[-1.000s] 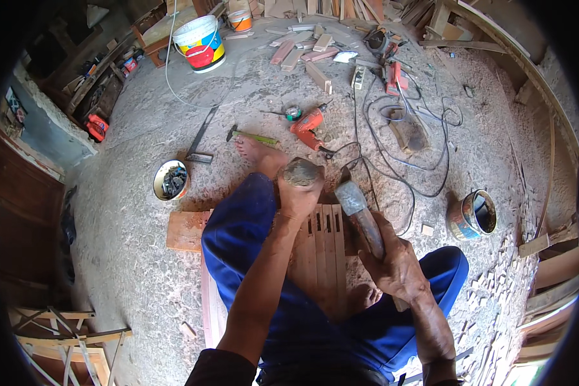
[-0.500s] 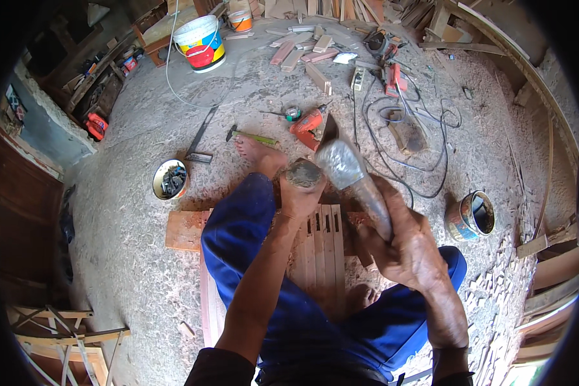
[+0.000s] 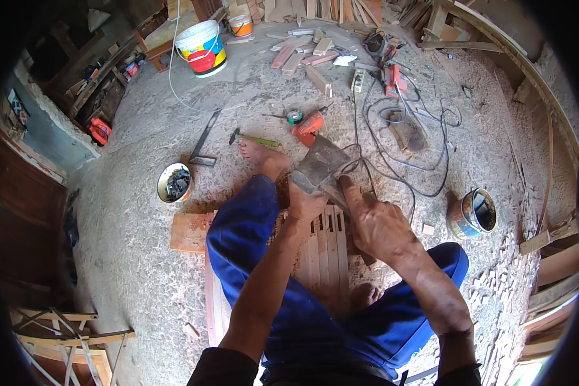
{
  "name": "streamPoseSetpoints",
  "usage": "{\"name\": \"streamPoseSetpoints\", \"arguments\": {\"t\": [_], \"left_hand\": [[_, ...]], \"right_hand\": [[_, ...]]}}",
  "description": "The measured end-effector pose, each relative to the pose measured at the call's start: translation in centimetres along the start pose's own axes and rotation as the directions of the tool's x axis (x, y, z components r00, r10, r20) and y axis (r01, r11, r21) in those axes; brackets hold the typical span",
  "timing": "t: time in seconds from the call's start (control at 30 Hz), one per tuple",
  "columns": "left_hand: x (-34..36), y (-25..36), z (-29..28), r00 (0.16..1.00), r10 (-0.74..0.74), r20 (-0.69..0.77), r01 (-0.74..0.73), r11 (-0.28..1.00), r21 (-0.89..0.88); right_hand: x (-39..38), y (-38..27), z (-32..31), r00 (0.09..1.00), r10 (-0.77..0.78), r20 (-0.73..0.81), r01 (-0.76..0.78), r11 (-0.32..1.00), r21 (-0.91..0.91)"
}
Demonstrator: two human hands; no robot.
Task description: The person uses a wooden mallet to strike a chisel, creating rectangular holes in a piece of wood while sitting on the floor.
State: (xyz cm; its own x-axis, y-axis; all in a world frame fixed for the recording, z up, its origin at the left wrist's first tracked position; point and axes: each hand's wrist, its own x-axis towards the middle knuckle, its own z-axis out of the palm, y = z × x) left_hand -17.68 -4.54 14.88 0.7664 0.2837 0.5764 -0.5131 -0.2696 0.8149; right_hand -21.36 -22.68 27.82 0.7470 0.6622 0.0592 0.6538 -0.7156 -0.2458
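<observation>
My right hand (image 3: 383, 228) is closed round the handle of a hatchet (image 3: 323, 161), forefinger stretched along it. The broad grey head lies over the top of my left fist. My left hand (image 3: 307, 204) is wrapped round an upright tool handle; the hatchet head hides its blunt, worn top, and its lower end is out of sight. Just below my left hand, between my legs, lie several pale wooden bars (image 3: 325, 257) side by side, with narrow dark slots near their far ends. A reddish board (image 3: 190, 233) extends left from under my knee.
Beyond my hands lie an orange drill (image 3: 310, 125), a hammer (image 3: 258, 140) with a green handle, and a try square (image 3: 205, 138). A tin of small parts (image 3: 175, 183) stands left, another tin (image 3: 472, 215) right. Cables (image 3: 424, 168) loop across the floor; wood offcuts (image 3: 302, 55) lie beyond.
The hatchet has swung down and left, from beside my left fist onto its top. My right hand has dropped with it. My left hand keeps its grip.
</observation>
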Motion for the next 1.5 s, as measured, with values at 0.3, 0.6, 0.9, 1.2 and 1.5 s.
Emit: {"name": "streamPoseSetpoints", "arguments": {"t": [0.3, 0.6, 0.9, 1.2, 1.5], "left_hand": [[2.7, -1.8, -0.6, 0.995, -0.104, -0.008, 0.104, 0.992, 0.078], [0.7, -2.0, -0.2, 0.999, -0.026, 0.029, 0.023, 0.996, 0.084], [0.3, -13.9, -3.6, 0.961, -0.265, 0.086, 0.278, 0.905, -0.322], [1.5, 8.0, -0.2, 0.983, 0.125, -0.136, -0.082, 0.954, 0.288], [-3.7, 1.4, 0.8, 0.916, -0.390, 0.095, 0.306, 0.526, -0.794]], "right_hand": [[-0.7, -1.4, -4.2, 0.982, -0.011, -0.189, 0.074, 0.941, 0.329], [-0.1, -2.8, -6.3, 0.966, -0.002, -0.259, 0.037, 0.991, 0.132], [-0.4, -3.0, -3.3, 0.981, -0.125, -0.150, 0.160, 0.954, 0.252], [0.8, -4.4, -9.5, 0.494, -0.017, -0.869, 0.415, 0.883, 0.219], [-3.9, -0.6, 2.2, 0.992, -0.072, -0.104, 0.086, 0.987, 0.135]]}}
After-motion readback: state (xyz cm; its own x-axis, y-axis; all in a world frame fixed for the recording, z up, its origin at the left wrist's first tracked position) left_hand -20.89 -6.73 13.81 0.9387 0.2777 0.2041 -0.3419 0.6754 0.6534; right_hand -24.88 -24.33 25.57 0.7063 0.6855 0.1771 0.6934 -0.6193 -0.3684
